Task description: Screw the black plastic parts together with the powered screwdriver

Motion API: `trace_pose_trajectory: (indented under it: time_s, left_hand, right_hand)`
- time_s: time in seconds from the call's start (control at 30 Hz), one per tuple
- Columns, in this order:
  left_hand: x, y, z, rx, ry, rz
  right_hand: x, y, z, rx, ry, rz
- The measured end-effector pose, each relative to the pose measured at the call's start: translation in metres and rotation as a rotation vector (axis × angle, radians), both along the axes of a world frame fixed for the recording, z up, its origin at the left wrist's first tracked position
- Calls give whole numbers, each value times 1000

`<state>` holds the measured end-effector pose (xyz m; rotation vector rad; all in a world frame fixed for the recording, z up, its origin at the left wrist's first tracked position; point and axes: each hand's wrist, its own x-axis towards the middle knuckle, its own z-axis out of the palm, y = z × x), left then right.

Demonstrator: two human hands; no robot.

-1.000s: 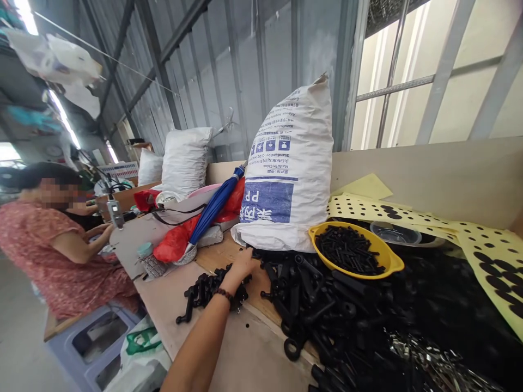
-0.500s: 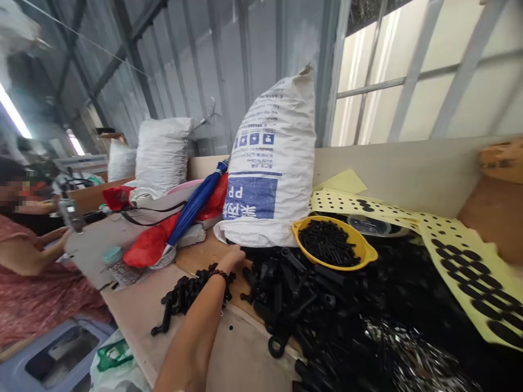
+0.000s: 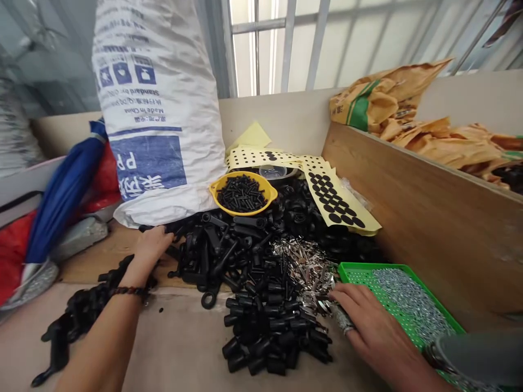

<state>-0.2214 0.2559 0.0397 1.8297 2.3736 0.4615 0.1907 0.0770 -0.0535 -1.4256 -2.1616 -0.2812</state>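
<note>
My left hand point(image 3: 153, 247) reaches to the foot of the white sack, with its fingers curled down among black plastic crank-shaped parts point(image 3: 212, 245). What is under those fingers is hidden. A row of similar black parts point(image 3: 77, 313) lies beside my left forearm. At the right, my right hand point(image 3: 370, 321) bends its fingers at the edge of a heap of small shiny metal pieces point(image 3: 304, 267). Whatever its fingertips pinch cannot be made out. A silvery wrapped band shows at one finger. Black cylindrical sleeves point(image 3: 261, 340) lie piled left of that hand.
A yellow basket point(image 3: 269, 193) of black screw-like pieces stands behind the heap. The white sack point(image 3: 163, 98) rises at back left, beside a blue umbrella point(image 3: 65, 190). At right are a green tray point(image 3: 368, 267) of small metal parts, a grey cylindrical object point(image 3: 478, 354) and a wooden partition point(image 3: 425, 207).
The view has swung right and closer to the bench. My right hand has come into view by the metal pieces. My left hand stays near the sack's foot. The seated person has left the view.
</note>
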Motion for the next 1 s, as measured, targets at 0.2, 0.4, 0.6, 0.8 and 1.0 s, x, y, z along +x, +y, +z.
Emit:
trace_pose_trajectory:
  time_s: [0.2,0.4,0.6,0.8,1.0]
  left_hand:
    - [40,-59,9,192,-324,-293]
    - [101,-107,4,235,-560,-636]
    - [147,-115,-11,59,-540,-835]
    - [190,-115,-18,-206,-441,-926]
    - [227,-98,-29,-340,-520,-927]
  right_hand:
    - [-1,13,-4,-157,-70,38]
    - [-15,31,-11,-77,-233,44]
    - [-19,37,-13,15,-288,39]
    - [-12,38,-6,65,-245,12]
    - [-7,37,9,97,-141,-1]
